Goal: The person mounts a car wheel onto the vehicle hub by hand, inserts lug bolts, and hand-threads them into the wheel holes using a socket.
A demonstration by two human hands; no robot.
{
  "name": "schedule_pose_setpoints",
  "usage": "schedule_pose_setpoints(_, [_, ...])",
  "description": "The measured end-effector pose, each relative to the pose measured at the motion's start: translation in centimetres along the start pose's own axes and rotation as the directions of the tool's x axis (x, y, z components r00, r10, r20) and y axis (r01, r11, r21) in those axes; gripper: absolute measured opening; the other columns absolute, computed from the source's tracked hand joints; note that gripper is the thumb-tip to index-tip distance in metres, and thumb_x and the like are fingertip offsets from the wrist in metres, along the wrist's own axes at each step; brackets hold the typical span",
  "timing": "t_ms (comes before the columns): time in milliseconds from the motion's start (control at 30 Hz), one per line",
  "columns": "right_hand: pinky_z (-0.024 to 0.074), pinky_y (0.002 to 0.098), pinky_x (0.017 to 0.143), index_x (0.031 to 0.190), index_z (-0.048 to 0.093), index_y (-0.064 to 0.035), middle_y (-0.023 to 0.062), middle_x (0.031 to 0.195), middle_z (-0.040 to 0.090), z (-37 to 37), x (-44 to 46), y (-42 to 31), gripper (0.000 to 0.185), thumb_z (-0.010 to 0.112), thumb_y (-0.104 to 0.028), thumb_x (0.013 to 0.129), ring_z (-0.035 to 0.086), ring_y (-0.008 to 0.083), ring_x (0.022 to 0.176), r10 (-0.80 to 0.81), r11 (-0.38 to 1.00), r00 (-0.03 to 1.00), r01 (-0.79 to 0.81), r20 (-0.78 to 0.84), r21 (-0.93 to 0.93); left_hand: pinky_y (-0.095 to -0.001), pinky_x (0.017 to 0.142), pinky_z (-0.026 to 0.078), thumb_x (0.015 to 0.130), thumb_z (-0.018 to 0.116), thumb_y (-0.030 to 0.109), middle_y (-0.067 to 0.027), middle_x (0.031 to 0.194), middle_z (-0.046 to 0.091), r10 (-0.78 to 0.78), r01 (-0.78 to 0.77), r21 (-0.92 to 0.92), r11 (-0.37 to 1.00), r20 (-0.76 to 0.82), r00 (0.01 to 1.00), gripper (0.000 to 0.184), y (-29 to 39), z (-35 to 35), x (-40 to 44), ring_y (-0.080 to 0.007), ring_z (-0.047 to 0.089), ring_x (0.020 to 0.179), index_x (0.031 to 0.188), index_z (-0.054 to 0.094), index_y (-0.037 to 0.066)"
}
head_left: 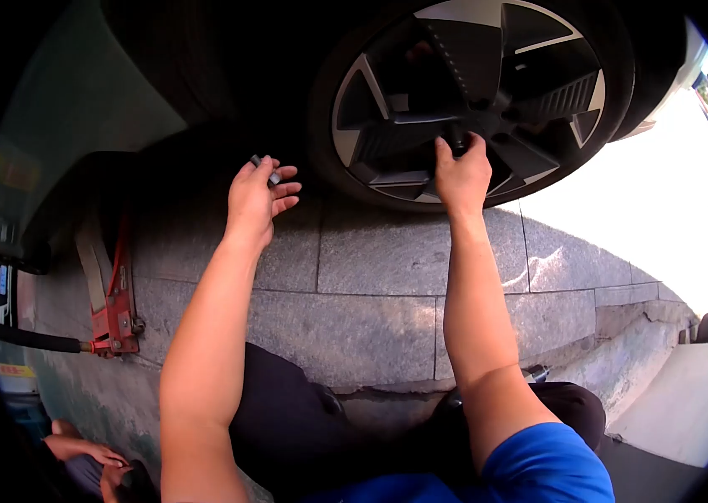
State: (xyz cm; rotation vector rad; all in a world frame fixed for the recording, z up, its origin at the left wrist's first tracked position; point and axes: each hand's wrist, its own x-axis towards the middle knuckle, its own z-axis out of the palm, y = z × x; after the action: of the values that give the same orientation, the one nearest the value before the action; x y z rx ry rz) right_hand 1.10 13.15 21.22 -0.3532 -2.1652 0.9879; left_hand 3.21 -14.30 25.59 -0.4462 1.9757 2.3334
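My left hand is off to the left of the wheel, palm turned partly up. Its thumb and curled fingers hold a wheel bolt, small with a silver end and a dark part showing. My right hand reaches to the middle of the black and silver alloy wheel. Thumb and forefinger close around something small and dark near the hub, which I cannot make out. The black tyre surrounds the wheel, under a shaded wheel arch.
A red floor jack with a black handle stands at the left by the car. Grey stone paving lies below the wheel. Another person's hands show at the lower left. A metal object lies by my knee.
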Motion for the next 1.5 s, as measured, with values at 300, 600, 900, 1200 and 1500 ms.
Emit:
schedule_pose_setpoints(300, [0.0507, 0.0358, 0.06, 0.106, 0.054, 0.0079, 0.0207, 0.078, 0.065, -0.2, 0.3, -0.4, 0.046, 0.057, -0.035, 0.091, 0.066, 0.0301, 0.07, 0.255, 0.936, 0.959, -0.277, 0.122, 0.217, -0.0314, 0.066, 0.052, 0.098, 0.045, 0.026, -0.0127, 0.101, 0.062, -0.004, 0.004, 0.009, 1.0, 0.007, 1.0, 0.02, -0.2, -0.2, -0.1, -0.0204, 0.063, 0.081, 0.103, 0.049, 0.007])
schedule_pose_setpoints(600, [0.0455, 0.0321, 0.045, 0.086, 0.057, 0.0039, 0.0129, 0.065, 0.062, -0.1, 1.6, -0.5, 0.033, 0.055, -0.028, 0.092, 0.06, 0.021, 0.051, 0.51, 0.484, 0.712, -0.702, 0.484, 0.523, -0.0323, 0.066, 0.052, 0.098, 0.045, 0.026, -0.0127, 0.102, 0.063, -0.025, 0.025, 0.021, 0.999, -0.006, 1.0, 0.019, -0.2, 0.3, -0.3, -0.0213, 0.063, 0.081, 0.103, 0.049, 0.007])
schedule_pose_setpoints(900, [0.045, 0.0288, 0.052, 0.099, 0.057, 0.0056, 0.009, 0.065, 0.062, -0.2, -6.8, -5.3, 0.029, 0.056, -0.023, 0.092, 0.059, 0.0159, 0.055, 0.204, 0.729, 0.89, -0.416, 0.407, 0.543, -0.0412, 0.084, 0.049, 0.1, 0.038, 0.028, -0.017, 0.115, 0.058, -0.06, 0.117, -0.447, 0.887, 0.14, 0.988, 0.024, 1.5, 0.2, -0.1, -0.0324, 0.057, 0.103, 0.102, 0.049, 0.007])
schedule_pose_setpoints(1200, [0.0487, 0.0411, 0.071, 0.108, 0.053, -0.0002, 0.0203, 0.09, 0.062, 0.2, -9.0, -9.6, 0.026, 0.058, -0.016, 0.088, 0.061, 0.0382, 0.083, -0.277, 0.833, 0.813, -0.063, 0.512, 0.55, -0.0497, 0.098, 0.044, 0.101, 0.035, 0.029, -0.021, 0.123, 0.053, 0.081, 0.117, -0.508, 0.853, 0.351, 0.933, 0.029, 1.1, 1.4, -0.8, -0.0396, 0.053, 0.112, 0.101, 0.049, 0.004])
schedule_pose_setpoints(1500, [0.0477, 0.0419, 0.07, 0.114, 0.05, -0.0031, 0.0164, 0.093, 0.056, 1.2, -9.7, -8.7, 0.034, 0.062, -0.007, 0.083, 0.058, 0.0359, 0.084, -0.427, 0.828, 0.846, 0.223, 0.32, 0.514, -0.0484, 0.1, 0.04, 0.101, 0.035, 0.033, -0.0163, 0.133, 0.047, 0.065, 0.085, -0.555, 0.827, 0.244, 0.968, 0.03, 0.1, 2.3, -1.5, -0.0347, 0.049, 0.119, 0.105, 0.05, 0.007])
